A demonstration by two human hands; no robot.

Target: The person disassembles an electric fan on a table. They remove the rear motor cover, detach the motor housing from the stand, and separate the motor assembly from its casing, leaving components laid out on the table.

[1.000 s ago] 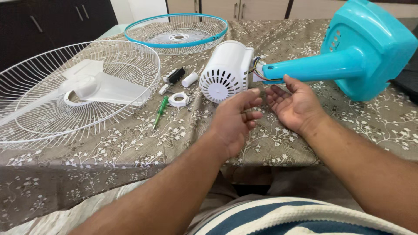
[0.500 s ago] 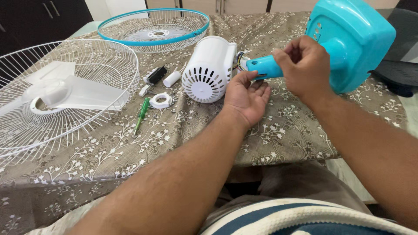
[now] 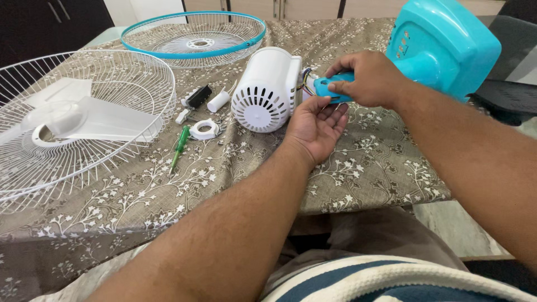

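Observation:
A white fan motor housing (image 3: 267, 88) lies on its side on the cloth-covered table (image 3: 363, 168), joined by coloured wires (image 3: 306, 84) to a turquoise fan stand (image 3: 442, 45). My right hand (image 3: 366, 78) grips the stand's neck (image 3: 327, 86) from above, close to the motor. My left hand (image 3: 318, 126) lies palm up just below the neck, its fingertips touching the neck's end beside the motor.
A white wire guard (image 3: 84, 117) with white fan blades (image 3: 78, 120) in it sits at left. A blue-rimmed guard (image 3: 193, 34) lies at the back. A green screwdriver (image 3: 179, 146), a white ring nut (image 3: 204, 130) and small white and black parts (image 3: 201, 99) lie left of the motor.
My right hand has settled flat over the stand's neck, gripping it nearer the motor. My left hand stays palm up beneath it. The camera view has shifted slightly.

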